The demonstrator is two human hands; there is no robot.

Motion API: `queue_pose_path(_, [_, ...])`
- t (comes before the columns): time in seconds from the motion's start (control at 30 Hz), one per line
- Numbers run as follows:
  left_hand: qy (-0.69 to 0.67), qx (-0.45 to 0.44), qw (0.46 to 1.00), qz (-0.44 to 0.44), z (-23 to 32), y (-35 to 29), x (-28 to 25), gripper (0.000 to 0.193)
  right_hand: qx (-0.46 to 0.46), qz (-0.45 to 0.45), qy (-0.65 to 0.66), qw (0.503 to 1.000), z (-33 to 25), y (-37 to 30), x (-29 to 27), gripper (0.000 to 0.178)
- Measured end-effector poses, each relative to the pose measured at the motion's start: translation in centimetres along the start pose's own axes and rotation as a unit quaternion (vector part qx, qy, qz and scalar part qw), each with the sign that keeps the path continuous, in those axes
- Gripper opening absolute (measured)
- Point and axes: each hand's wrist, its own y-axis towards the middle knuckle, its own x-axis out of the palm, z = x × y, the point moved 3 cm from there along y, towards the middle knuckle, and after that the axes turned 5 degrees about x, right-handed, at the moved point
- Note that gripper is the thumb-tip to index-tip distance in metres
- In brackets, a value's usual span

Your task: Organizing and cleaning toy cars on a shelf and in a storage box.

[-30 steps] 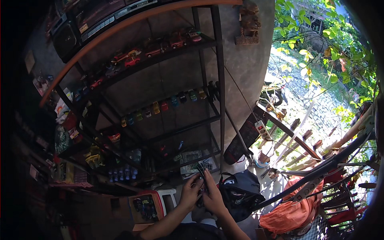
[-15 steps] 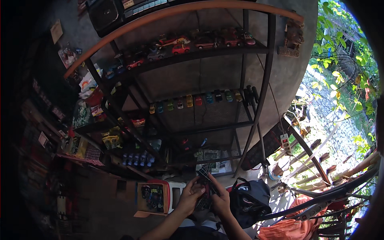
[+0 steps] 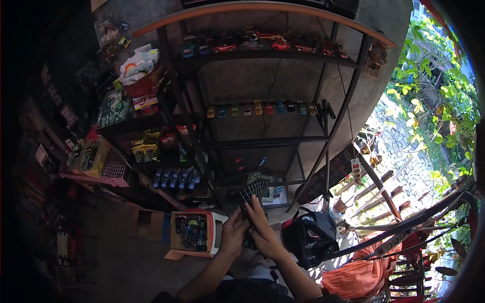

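A dark cloth with a white grid pattern (image 3: 254,190) rises from between my two hands, its upper end fanned out in front of the shelf rack. My left hand (image 3: 233,235) is closed on the cloth's lower part from the left. From the right, my right hand (image 3: 261,231) presses against it with the fingers pointing up along it. Whatever part of the cloth lies between the palms is hidden. Left of my hands an open cardboard box (image 3: 174,254) holds many small dark toy cars (image 3: 191,231).
A dark metal shelf rack (image 3: 268,144) stands ahead, with rows of toy cars (image 3: 257,107) on it. Close to my right arm sits a black backpack (image 3: 310,237). Orange cloth (image 3: 353,275) and a thick dark tube (image 3: 404,222) lie farther right. Packets and bottles (image 3: 177,179) fill shelves at left.
The cloth's upper end has spread out wider above my fingers. My right hand has straightened and lies flatter along it. The whole view has shifted a little.
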Motion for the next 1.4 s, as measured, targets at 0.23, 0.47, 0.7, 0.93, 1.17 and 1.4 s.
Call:
queue_pose_path(0.23, [0.034,0.066,0.997,0.009,3.4,-6.1,-6.1,0.055,0.050,0.012,0.162,0.985,-3.2,-2.6,8.1,0.078])
queue_pose_path(0.47, [0.188,0.117,0.972,-0.082,8.8,-9.8,-10.7,0.049,0.127,0.148,0.433,0.880,-3.7,-6.0,8.1,0.080])
queue_pose_path(0.7, [0.440,0.151,0.857,-0.220,11.7,-11.8,-11.3,0.037,0.068,0.100,0.101,0.988,-8.2,-7.9,9.3,0.064])
queue_pose_path(0.93, [0.177,0.169,0.959,-0.141,11.8,-11.6,-13.0,0.030,0.033,0.053,0.035,0.997,-9.2,-9.5,13.2,0.072])
queue_pose_path(1.17, [-0.050,0.112,0.992,-0.011,8.4,-11.7,-14.5,0.029,0.032,0.016,0.003,0.999,-10.1,-8.0,16.0,0.073])
queue_pose_path(1.4, [-0.055,0.122,0.991,0.028,8.2,-11.2,-14.2,0.033,0.045,0.047,0.023,0.998,-8.6,-6.7,17.8,0.074])
